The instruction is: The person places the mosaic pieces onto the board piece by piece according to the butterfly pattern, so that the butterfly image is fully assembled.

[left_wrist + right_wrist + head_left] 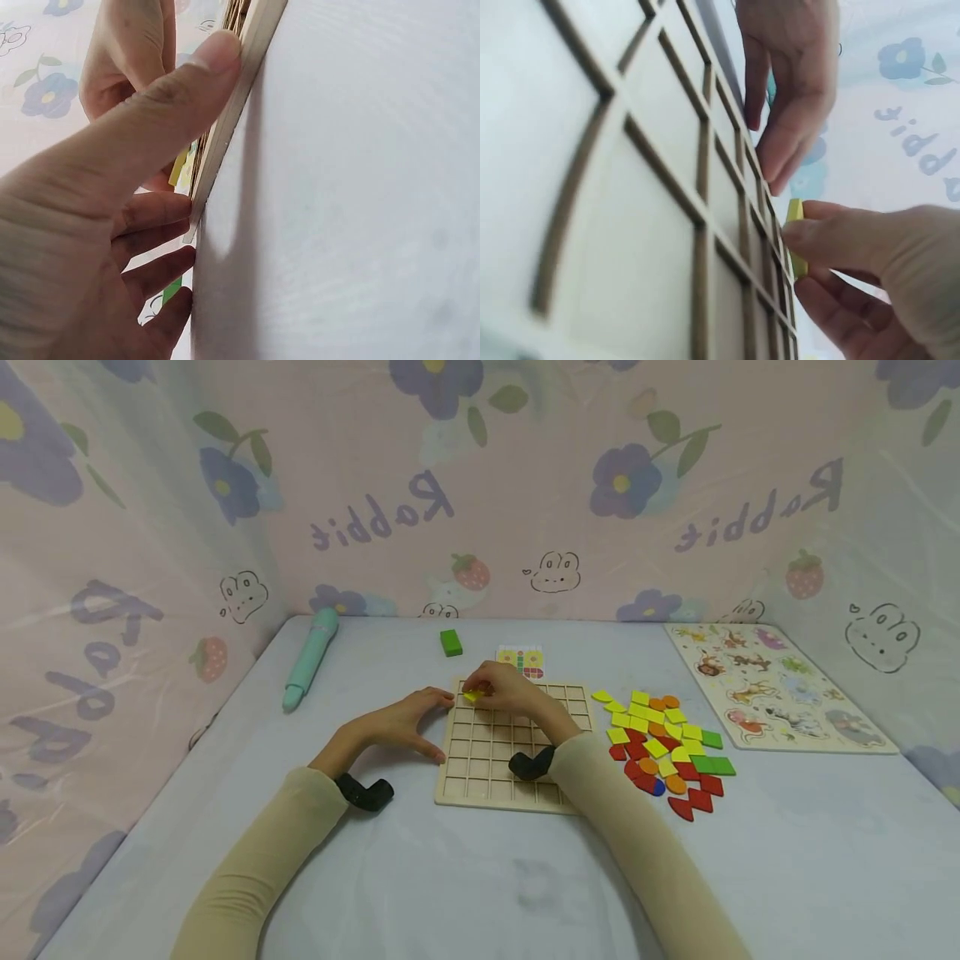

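A square wooden grid board [477, 769] lies flat on the table, its compartments divided by thin raised strips. My right hand [512, 690] pinches a yellow tile [472, 697] between thumb and fingers over the board's far left corner. In the right wrist view that tile [800, 265] stands on edge, close against the grid. At the board's left side is my left hand [401, 723], thumb and fingers spread along the edge. The left wrist view shows its thumb [169, 105] resting on the board's rim, with the fingertips right beside it.
Loose yellow, red, orange, green and blue pieces [660, 743] lie right of the board. Behind it are a pattern card [531, 657] and a green block [451, 642]. An animal puzzle board [776, 689] sits far right, a mint-green cylindrical stick [311, 660] far left.
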Demonstrator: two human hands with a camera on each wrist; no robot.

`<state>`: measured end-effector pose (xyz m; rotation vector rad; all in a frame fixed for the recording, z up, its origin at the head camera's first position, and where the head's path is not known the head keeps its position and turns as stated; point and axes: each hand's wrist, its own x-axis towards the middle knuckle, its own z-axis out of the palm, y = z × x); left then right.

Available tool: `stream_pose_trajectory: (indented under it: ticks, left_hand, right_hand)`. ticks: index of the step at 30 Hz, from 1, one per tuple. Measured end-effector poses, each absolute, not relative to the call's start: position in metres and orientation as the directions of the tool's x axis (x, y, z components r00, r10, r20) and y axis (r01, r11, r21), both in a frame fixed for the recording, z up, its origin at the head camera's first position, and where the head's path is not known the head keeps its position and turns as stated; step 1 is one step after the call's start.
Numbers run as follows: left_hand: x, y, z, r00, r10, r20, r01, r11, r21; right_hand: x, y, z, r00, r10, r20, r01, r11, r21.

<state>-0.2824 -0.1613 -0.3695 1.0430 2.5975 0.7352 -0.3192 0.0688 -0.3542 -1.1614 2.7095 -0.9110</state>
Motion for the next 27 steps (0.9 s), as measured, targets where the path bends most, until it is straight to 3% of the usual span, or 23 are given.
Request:
stream_pose_trajectory:
  ticks: [17,27]
  left_hand:
    - [-0.28,-0.161,-0.366,-0.716,0.697,-0.044,0.567,0.617,0.546]
    - [-0.28,-0.161,-0.366,-0.716,0.696,-0.056,0.564,0.623,0.543]
  right_hand:
    - [-0.324,0.061,-0.366,-0.681,-0.705,0.198,-0.672,0.494,-0.552]
    - [-0.324,0.065,-0.371,-0.728,-0.664,0.172,-0.615,0.522,-0.591]
